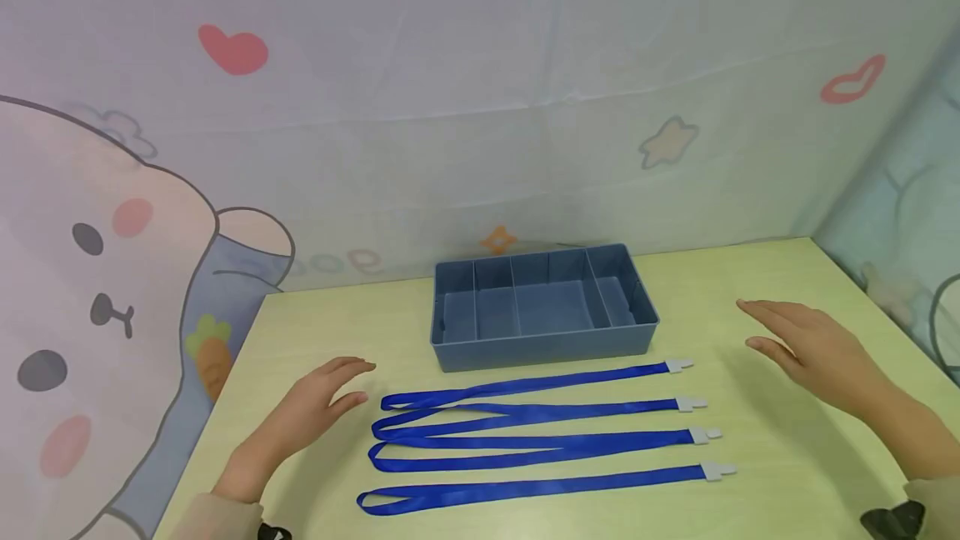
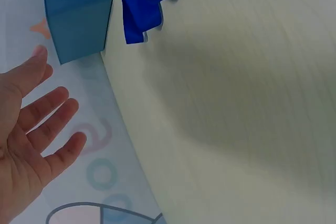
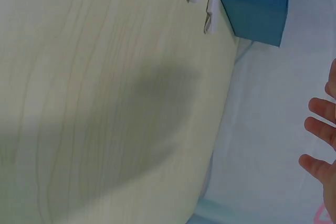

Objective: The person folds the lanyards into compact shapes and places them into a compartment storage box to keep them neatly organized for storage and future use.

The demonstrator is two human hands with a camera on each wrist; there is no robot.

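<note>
Several blue lanyards [image 1: 517, 491] with white plastic clips [image 1: 717, 471] lie side by side on the table, loops to the left and clips to the right. Behind them stands a blue-grey divided box [image 1: 547, 346] with several compartments and nothing in them. My left hand [image 1: 318, 407] hovers left of the lanyard loops, fingers relaxed, holding nothing. On the other side, my right hand [image 1: 821, 357] is raised over the table to the right of the box and clips, also without anything in its grasp. Loose, spread fingers show in the left wrist view; only fingertips [image 3: 317, 166] show in the right wrist view.
The pale wood-grain table [image 1: 750, 273] carries the box near its back edge. A printed cloth [image 1: 450, 65] with hearts and a cartoon bear hangs right behind it. At the far right edge is a dark curved cable-like line [image 1: 934, 319].
</note>
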